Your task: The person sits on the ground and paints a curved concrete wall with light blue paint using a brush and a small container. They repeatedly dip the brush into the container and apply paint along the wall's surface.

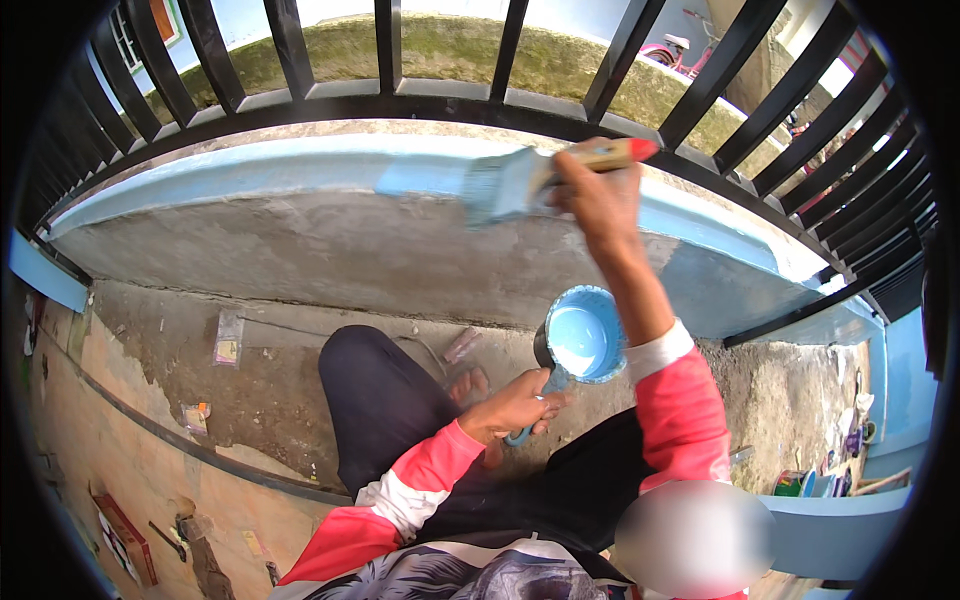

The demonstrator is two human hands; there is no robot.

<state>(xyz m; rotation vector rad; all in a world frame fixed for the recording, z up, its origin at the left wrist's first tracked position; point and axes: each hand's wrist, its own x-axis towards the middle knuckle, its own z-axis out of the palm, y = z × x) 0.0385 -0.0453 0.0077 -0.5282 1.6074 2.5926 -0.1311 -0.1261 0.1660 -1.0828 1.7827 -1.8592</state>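
My right hand (603, 200) is closed round the wooden handle of a wide paintbrush (500, 186), whose red handle end points right. Light blue paint coats the bristles, blurred by motion, over the top of the low wall (330, 240). Fresh blue paint (425, 175) covers part of the ledge just left of the brush. My left hand (520, 402) grips the handle of a dark dipper (585, 335), with blue paint inside and along its rim. The dipper is held above the floor, between my knees and the wall.
Black metal railings (390, 50) rise from the wall's top. A plastic packet (228, 338) and a small wrapper (195, 418) lie on the dirty floor. A red box (125, 540) is at lower left. Paint cans (795, 484) stand at the right beside a blue ledge (835, 530).
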